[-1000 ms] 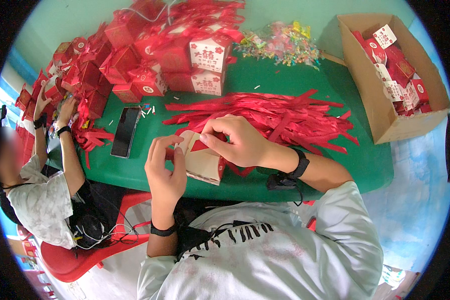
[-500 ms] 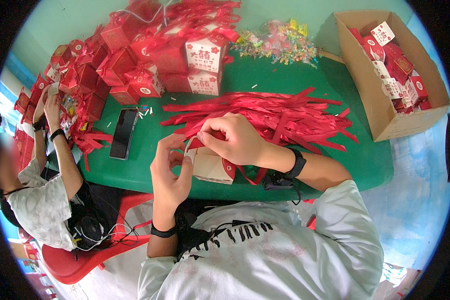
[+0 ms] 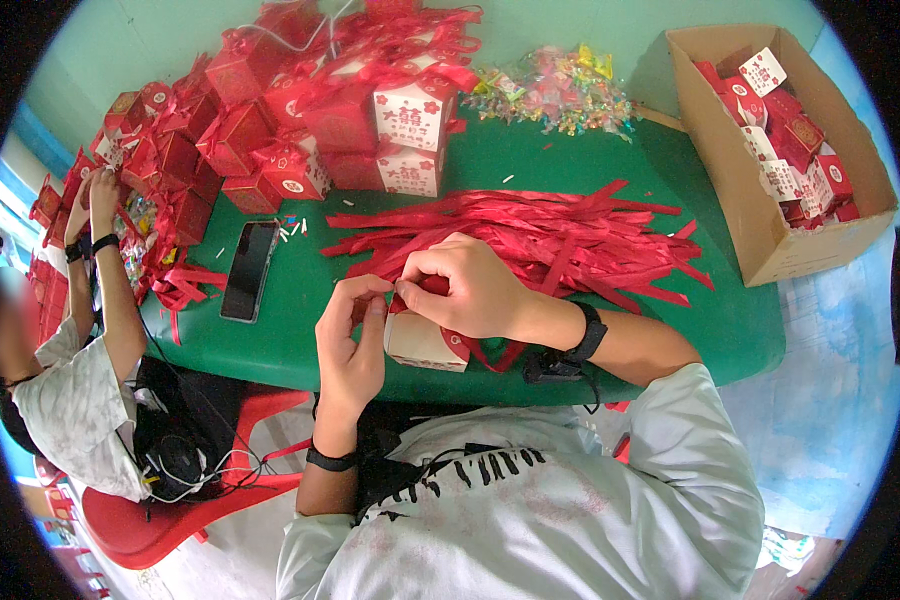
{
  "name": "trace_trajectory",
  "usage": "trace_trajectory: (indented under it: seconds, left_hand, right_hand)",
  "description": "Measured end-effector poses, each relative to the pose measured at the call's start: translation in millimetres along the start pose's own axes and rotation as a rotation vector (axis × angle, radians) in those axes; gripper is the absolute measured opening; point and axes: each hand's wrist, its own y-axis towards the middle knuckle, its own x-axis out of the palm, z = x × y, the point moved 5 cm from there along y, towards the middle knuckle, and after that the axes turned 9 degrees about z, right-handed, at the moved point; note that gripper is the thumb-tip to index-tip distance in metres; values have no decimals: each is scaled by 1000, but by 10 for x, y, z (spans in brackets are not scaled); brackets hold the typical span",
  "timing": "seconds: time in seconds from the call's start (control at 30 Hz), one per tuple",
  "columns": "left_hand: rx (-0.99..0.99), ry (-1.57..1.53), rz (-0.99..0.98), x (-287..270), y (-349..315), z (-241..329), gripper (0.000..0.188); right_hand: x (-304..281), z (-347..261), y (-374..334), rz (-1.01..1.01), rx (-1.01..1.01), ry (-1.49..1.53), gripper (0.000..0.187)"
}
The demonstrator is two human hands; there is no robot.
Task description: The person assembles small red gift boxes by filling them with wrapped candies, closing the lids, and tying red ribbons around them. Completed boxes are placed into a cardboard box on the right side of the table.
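A small cream-and-red gift box [image 3: 422,343] rests on the table close in front of me, partly covered by my hands. My left hand [image 3: 354,335] is at its left side, thumb and fingers pinched together near the top. From the right, my right hand [image 3: 475,288] curls over the box, its fingertips meeting those of the left. Both pinch a red ribbon at the top of the box; most of it is hidden by the fingers. A ribbon tail [image 3: 500,358] trails to the right of the box. Behind my hands lies a heap of loose red ribbons [image 3: 580,235].
Stacked red-and-white gift boxes [image 3: 345,125] fill the back left of the green table [image 3: 670,345]. A candy pile [image 3: 560,90] lies at the back, a cardboard box [image 3: 740,205] at right. Nearby are a phone [image 3: 250,272], a small black device [image 3: 550,367] and a co-worker's hands [image 3: 98,205].
My fingertips have come together, and the pale loop that showed between my hands is no longer visible. My left hand has shifted slightly right. The co-worker's hands have moved a little.
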Motion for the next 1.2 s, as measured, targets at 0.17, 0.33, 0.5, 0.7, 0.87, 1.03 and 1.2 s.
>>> trace_trajectory:
  seconds: [0.17,0.33,0.5,0.7,0.87,1.03,1.2]
  left_hand:
    - [175,27,44,-1,10,-22,18]
    - [153,-14,29,23,3,-137,25]
    - [110,285,-129,21,13,-176,40]
    - [183,626,-172,-42,11,-256,19]
    - [-87,61,-10,-144,51,-95,16]
    - [58,167,-44,-36,42,40,14]
    - [-30,225,-231,-34,56,-394,8]
  right_hand:
    - [9,19,-13,3,-21,-19,15]
    - [4,27,-14,-14,-19,-23,18]
    - [-3,45,-15,-9,-21,4,22]
    - [-12,63,-11,-32,-2,22,25]
    - [-2,33,-15,-47,-2,10,25]
    - [-4,48,-18,-12,-56,18,24]
    - [-21,16,3,-27,-62,27,24]
